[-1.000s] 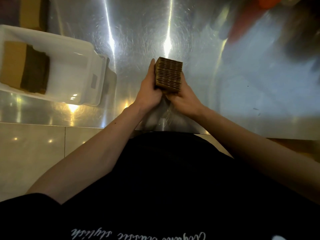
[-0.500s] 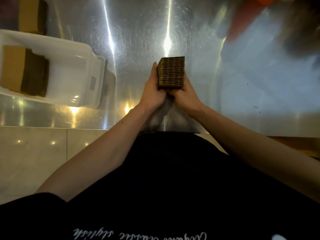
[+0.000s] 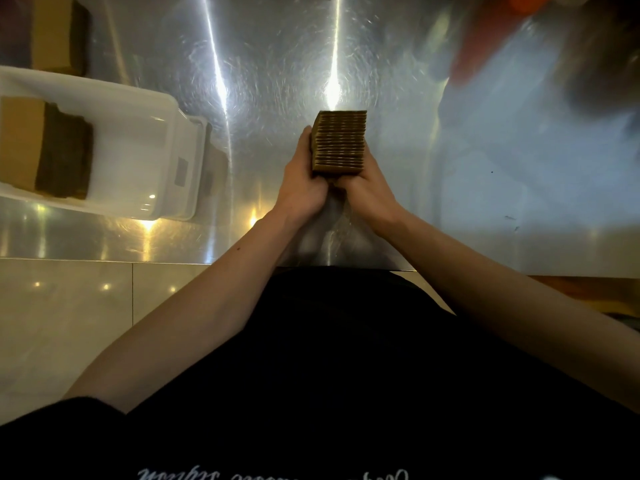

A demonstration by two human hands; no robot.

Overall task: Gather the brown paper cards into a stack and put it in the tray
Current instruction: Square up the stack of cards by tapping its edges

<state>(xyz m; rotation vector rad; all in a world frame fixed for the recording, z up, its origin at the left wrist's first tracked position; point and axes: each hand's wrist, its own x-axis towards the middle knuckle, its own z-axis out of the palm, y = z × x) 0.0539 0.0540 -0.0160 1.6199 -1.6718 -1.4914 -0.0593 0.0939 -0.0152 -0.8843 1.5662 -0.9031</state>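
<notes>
Brown ridged card stack (image 3: 340,143), white translucent tray (image 3: 145,109), scratched silver table (image 3: 270,64), black shirt (image 3: 346,375)

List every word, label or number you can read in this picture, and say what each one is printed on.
White cursive lettering on the person's black shirt: upside down and cut off by the picture's edge, not readable.
Grey sticker on the white tray's end wall: too small and blurred to read.
Stack of brown cards held in both hands: no print visible.

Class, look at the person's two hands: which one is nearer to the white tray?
Left. The left hand grips the card stack on the side facing the white tray; the right hand holds the stack's far side, farther from the tray.
</notes>
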